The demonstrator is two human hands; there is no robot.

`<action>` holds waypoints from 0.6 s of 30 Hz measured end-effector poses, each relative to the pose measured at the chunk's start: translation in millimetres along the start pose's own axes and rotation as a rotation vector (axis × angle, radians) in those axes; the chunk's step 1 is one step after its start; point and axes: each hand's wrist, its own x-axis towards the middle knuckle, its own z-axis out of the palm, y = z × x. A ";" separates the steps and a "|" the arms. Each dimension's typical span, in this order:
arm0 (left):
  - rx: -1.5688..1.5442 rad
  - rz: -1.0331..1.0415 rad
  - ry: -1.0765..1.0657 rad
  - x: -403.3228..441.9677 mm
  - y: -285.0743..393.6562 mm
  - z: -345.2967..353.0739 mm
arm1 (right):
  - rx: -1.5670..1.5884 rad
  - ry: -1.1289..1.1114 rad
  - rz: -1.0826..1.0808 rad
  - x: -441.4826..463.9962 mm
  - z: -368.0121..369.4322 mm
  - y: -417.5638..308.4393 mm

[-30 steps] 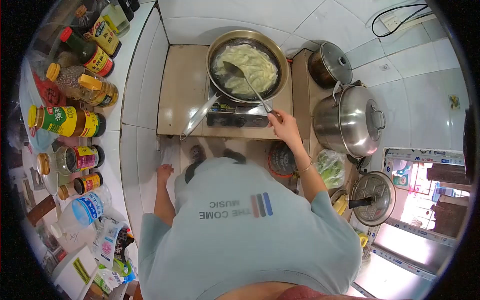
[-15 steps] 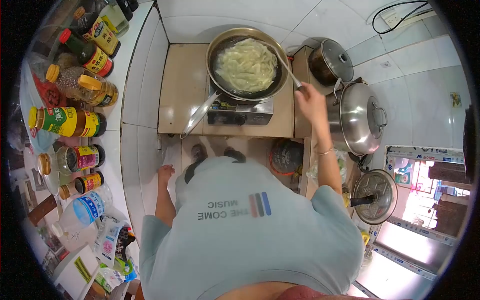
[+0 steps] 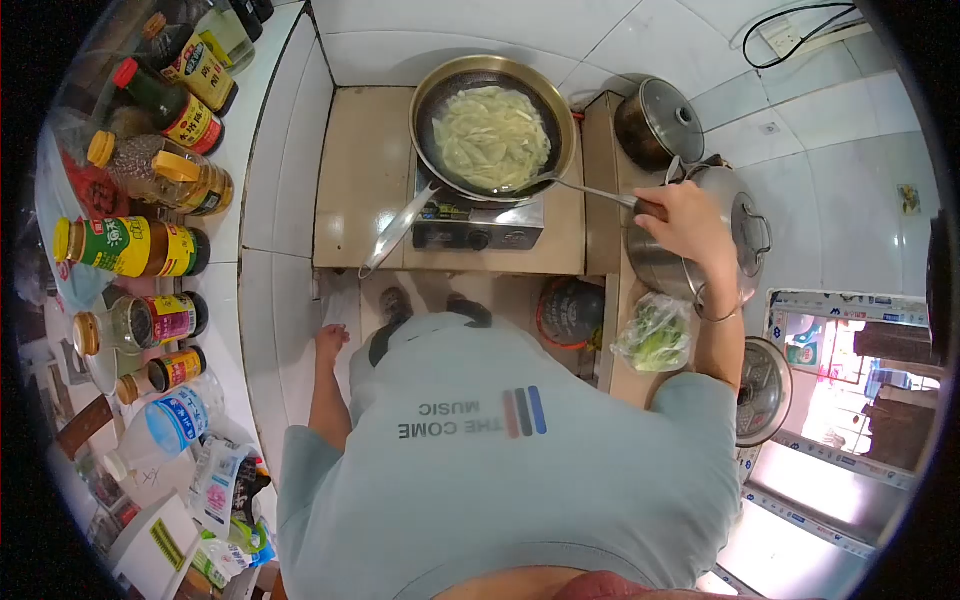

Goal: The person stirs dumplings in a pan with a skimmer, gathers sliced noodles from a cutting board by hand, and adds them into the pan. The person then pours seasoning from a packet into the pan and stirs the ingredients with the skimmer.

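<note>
My right hand (image 3: 688,218) is wrapped round the dark grip of a long metal spatula (image 3: 596,192). The spatula's head dips into the near right side of a frying pan (image 3: 567,100), partly hidden by liquid and food. Pale yellow-green vegetable slices (image 3: 490,135) lie in liquid in the pan; their exact kind I cannot tell. The pan sits on a gas stove (image 3: 480,236), its silver handle pointing toward me on the left. My left hand (image 3: 331,341) hangs low at my side, holding nothing, with fingers loosely apart.
A large steel pot (image 3: 655,250) and a dark lidded pot (image 3: 650,125) stand right of the stove. Nearer me are bagged greens (image 3: 657,335) and a glass lid (image 3: 765,390). Several sauce bottles (image 3: 130,246) line the left counter. A dark bin (image 3: 572,312) is below.
My right hand has moved right and toward me with the spatula, whose head swept from the pan's far right to its near side. The slices shifted and spread; my left hand stayed put.
</note>
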 end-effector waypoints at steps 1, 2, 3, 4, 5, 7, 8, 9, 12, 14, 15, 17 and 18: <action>0.005 -0.021 0.003 -0.2 1.0 0.6 | -0.001 0.000 -0.001 3.3 10.8 -0.7; 0.004 -0.021 0.004 -0.9 1.8 -0.1 | 0.054 0.032 0.001 7.5 24.2 -0.5; 0.044 -0.025 -0.007 -0.8 2.7 -1.5 | 0.108 0.066 0.001 12.2 36.6 0.0; 0.084 -0.028 -0.017 -0.2 3.5 -2.6 | 0.054 0.061 0.006 16.5 46.6 1.2; 0.082 -0.027 -0.015 -0.7 3.5 -3.9 | 0.053 0.063 0.003 20.8 55.7 2.7; 0.105 0.018 -0.011 -1.5 2.6 -7.2 | 0.107 0.151 -0.015 30.2 67.9 4.0; 0.105 0.018 -0.009 -1.4 2.2 -8.5 | 0.103 0.189 -0.019 33.6 69.9 2.4; 0.094 -0.009 -0.005 -1.7 3.3 -9.4 | 0.104 0.190 -0.018 38.6 72.9 1.8; 0.060 -0.036 -0.011 -6.0 10.9 -12.1 | 0.192 0.252 -0.028 55.8 82.2 0.8; 0.032 -0.038 -0.017 -12.8 20.4 -11.1 | 0.209 0.256 0.061 66.9 85.4 -4.1; 0.037 -0.060 -0.007 -13.4 21.4 -10.6 | 0.210 0.255 0.062 74.5 85.6 -6.4; 0.045 -0.080 0.001 -14.5 23.8 -9.9 | 0.260 0.284 0.082 86.4 85.1 -8.3; 0.053 -0.073 0.008 -12.2 21.1 -9.4 | 0.261 0.284 0.083 87.4 82.8 -7.5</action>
